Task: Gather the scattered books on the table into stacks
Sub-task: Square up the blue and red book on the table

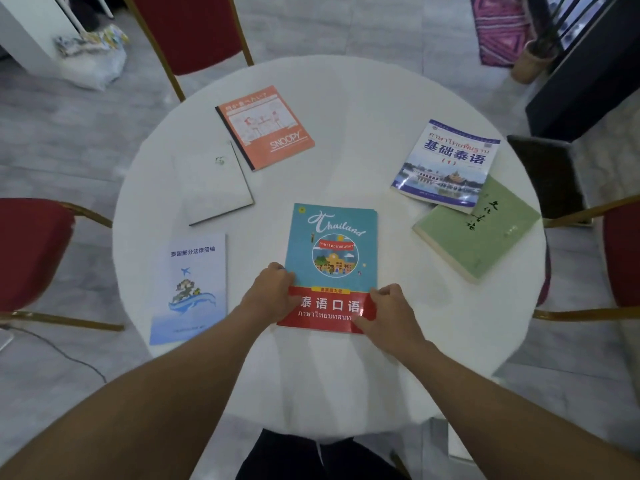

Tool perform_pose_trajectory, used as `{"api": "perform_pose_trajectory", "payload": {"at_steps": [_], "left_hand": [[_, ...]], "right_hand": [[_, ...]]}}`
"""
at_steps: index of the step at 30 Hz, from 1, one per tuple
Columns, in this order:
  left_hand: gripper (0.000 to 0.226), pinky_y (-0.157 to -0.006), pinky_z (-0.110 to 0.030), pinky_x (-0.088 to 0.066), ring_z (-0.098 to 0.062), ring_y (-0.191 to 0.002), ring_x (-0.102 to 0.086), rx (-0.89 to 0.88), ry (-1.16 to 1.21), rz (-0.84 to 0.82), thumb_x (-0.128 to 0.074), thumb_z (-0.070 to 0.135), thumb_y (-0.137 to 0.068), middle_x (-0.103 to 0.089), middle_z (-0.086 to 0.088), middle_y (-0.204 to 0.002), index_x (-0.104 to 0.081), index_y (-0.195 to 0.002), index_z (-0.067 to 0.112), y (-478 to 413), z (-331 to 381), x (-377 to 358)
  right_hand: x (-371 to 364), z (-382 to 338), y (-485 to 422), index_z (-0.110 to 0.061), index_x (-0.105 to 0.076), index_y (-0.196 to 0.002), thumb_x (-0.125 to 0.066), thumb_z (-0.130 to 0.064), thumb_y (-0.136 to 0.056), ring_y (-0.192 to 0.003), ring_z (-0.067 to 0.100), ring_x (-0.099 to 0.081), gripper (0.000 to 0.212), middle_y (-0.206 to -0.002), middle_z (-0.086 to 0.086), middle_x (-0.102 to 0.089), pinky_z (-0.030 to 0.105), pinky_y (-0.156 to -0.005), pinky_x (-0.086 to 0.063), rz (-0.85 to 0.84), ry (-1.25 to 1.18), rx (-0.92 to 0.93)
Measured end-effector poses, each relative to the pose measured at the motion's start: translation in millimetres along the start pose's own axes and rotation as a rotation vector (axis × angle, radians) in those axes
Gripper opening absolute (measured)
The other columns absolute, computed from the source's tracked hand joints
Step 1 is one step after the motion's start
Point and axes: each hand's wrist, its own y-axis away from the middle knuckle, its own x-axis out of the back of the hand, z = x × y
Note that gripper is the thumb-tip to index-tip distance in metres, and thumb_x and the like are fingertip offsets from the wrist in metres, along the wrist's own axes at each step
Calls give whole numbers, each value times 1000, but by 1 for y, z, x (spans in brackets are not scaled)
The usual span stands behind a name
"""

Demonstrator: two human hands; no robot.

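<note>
Several books lie scattered on a round white table (346, 375). A teal and red Thailand book (332, 247) lies at the near middle. My left hand (273, 292) grips its lower left edge and my right hand (391, 310) grips its lower right corner. A pale blue booklet (190, 285) lies to the left. Farther back sit a white notebook (213, 185) and an orange Snoopy notebook (266, 128). On the right, a blue and white Thai textbook (446, 164) overlaps a green book (474, 230).
Red chairs with gold frames stand at the back (190, 29), left (31, 251) and right (620, 258) of the table. A dark seat (547, 174) is at the right rim. A plastic bag (93, 57) lies on the floor, back left.
</note>
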Motion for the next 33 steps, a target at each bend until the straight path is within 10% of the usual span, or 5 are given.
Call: {"api": "perform_pose_trajectory", "payload": {"at_steps": [9,33], "left_hand": [[87,-105,-42,-46,-27,-133,-40,21,189,4,-73,30,-83,-33,-8,-151,-24,-152,13,-36,2,8],[76,-104,-43,-48,-30,-138,-33,9,-67,-130,-68,35,-87,-17,-13,-159,-29,-150,18,-8,10,-4]], "right_hand": [[12,-19,-52,-20,-46,-125,-82,-39,-74,-119,22,-50,65,-131,0,-52,30,-89,-41,53,-145,-70],[-8,-14,-14,-20,-14,-157,-72,-43,-86,-144,26,-24,95,-166,1,-8,38,-109,-40,-68,-5,-94]]}}
